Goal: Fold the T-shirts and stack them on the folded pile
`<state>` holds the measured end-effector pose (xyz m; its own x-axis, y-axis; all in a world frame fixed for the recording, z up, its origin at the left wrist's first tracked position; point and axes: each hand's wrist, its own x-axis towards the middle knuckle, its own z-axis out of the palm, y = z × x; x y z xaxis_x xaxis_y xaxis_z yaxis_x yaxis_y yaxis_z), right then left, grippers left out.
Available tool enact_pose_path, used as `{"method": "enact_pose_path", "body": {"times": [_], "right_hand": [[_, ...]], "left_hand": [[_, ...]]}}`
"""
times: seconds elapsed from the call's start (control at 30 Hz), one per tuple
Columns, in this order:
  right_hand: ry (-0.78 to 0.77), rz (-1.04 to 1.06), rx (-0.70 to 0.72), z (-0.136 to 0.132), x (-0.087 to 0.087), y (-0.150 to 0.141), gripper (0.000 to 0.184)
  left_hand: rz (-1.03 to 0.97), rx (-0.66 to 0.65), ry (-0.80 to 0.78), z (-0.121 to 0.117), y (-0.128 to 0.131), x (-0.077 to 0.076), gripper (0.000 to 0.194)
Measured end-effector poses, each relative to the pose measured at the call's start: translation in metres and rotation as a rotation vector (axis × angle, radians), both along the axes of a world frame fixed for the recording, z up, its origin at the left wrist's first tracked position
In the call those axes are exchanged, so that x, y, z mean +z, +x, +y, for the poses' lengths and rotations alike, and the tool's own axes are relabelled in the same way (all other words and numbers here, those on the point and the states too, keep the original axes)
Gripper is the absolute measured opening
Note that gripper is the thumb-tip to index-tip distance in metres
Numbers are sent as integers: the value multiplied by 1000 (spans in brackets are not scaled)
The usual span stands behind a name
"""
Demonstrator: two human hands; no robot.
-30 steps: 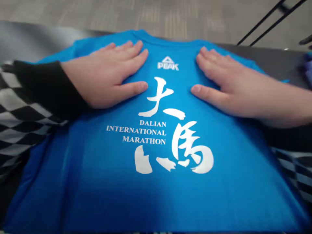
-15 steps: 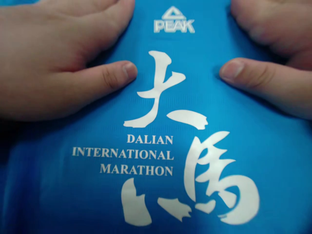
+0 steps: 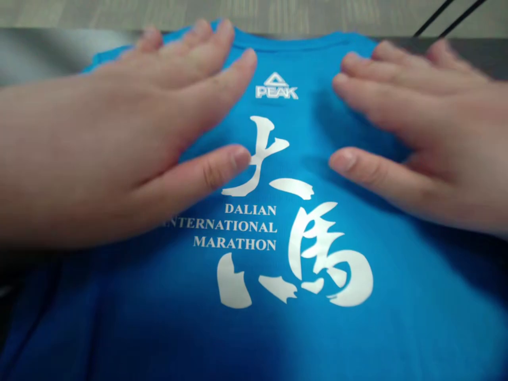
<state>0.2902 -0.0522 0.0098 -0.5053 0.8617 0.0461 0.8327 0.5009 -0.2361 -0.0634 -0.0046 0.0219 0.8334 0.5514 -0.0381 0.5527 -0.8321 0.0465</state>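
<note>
A bright blue T-shirt (image 3: 254,328) lies spread flat and fills most of the view. It carries a white PEAK logo, large white brush characters and the words DALIAN INTERNATIONAL MARATHON. My left hand (image 3: 130,137) rests flat on the shirt's upper left, fingers stretched toward the collar, thumb beside the print. On the upper right lies my right hand (image 3: 420,143), also flat with fingers apart. Both palms press on the cloth and hold nothing.
The shirt lies on a dark table (image 3: 484,53) whose far edge shows at the top. Beyond it is grey carpet (image 3: 119,13). Thin black legs or cables (image 3: 448,13) cross the top right corner.
The view has pulled back from the shirt, so the collar and table edge show again. Both hands stay flat on the shirt, with their fingertips up at the collar.
</note>
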Motion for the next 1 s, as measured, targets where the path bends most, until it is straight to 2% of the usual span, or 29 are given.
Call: {"method": "enact_pose_path", "body": {"times": [0.1, 0.2, 0.4, 0.57, 0.7, 0.8, 1.0], "right_hand": [[-87, -107, 125, 5, -15, 5, 107], [-90, -128, 118, 6, -21, 8, 106], [-76, -128, 88, 0, -15, 10, 104], [41, -85, 190, -3, -3, 4, 118], [7, -19, 272, -25, 1, -16, 120], [-79, 22, 257, -38, -5, -26, 115], [-115, 62, 202, -39, -9, -24, 116]], "left_hand": [[22, -37, -122, -22, 4, -6, 81], [29, -44, -150, -28, 9, -13, 81], [-57, -47, -241, -29, 12, -12, 92], [-49, 10, -318, -33, 15, -8, 92], [-60, 25, -321, -34, 16, -8, 94], [-64, 0, -303, -34, 12, -10, 95], [-50, -94, -204, -33, 2, -15, 100]]}}
